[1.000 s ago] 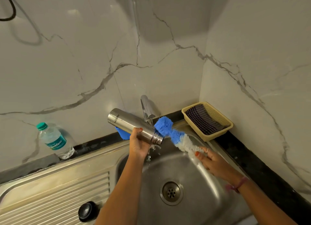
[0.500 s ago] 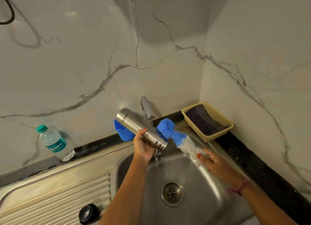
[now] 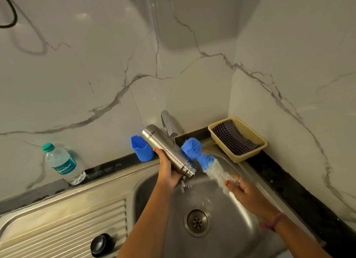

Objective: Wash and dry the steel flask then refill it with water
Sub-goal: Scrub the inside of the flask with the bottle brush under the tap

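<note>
Marble-walled corner, steel sink: steel flask now tipping steeper, mouth down, draining. Left hand gripping flask; right hand holding bottle brush, now clear of mouth. Scrubbing apparently finishing; drying pending.

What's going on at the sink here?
A person is washing a steel flask over the sink. The left hand grips the flask tilted mouth-down, and water is spilling out of it into the basin. The right hand holds a blue and white bottle brush just beside the flask's mouth, not inside it. A black cap lies on the draining board, and a cloth sits in a basket in the corner.
</note>
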Motion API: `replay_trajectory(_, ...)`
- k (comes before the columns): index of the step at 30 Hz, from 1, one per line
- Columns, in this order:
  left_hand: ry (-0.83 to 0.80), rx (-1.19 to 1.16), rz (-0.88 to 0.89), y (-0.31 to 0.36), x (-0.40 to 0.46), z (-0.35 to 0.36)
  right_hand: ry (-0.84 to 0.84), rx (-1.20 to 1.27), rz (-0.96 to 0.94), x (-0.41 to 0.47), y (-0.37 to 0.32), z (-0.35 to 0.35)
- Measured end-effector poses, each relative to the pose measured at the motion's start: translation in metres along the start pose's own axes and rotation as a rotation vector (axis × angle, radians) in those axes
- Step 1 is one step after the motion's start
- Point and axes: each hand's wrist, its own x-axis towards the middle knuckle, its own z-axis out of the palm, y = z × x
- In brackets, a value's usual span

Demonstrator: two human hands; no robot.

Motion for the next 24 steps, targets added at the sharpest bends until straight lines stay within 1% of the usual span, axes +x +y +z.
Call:
replay_trajectory(3,0.003,-0.038,0.022,0.004,0.003,0.002,-0.008,0.034,-0.03,-0.007,0.001,0.001)
replay_trajectory(6,0.012,-0.099,0.032,0.006,0.002,0.001,0.014,0.044,0.025,-0.008,0.005,0.002)
replay_trajectory(10,0.007,-0.221,0.052,0.009,0.003,-0.001,-0.036,-0.002,0.055,-0.014,0.011,0.003)
replay_trajectory(14,0.036,-0.2,0.096,0.012,0.002,-0.003,-0.006,0.003,0.044,-0.017,0.009,-0.001)
replay_trajectory(18,0.052,-0.245,0.141,0.012,0.005,-0.003,0.007,0.029,0.006,-0.011,0.007,0.004)
replay_trajectory(20,0.052,-0.239,0.128,0.009,0.005,-0.005,0.036,0.027,0.004,-0.007,0.001,0.005)
replay_trajectory(24,0.086,-0.241,0.113,0.01,0.003,-0.007,-0.035,-0.035,-0.053,-0.006,-0.003,0.002)
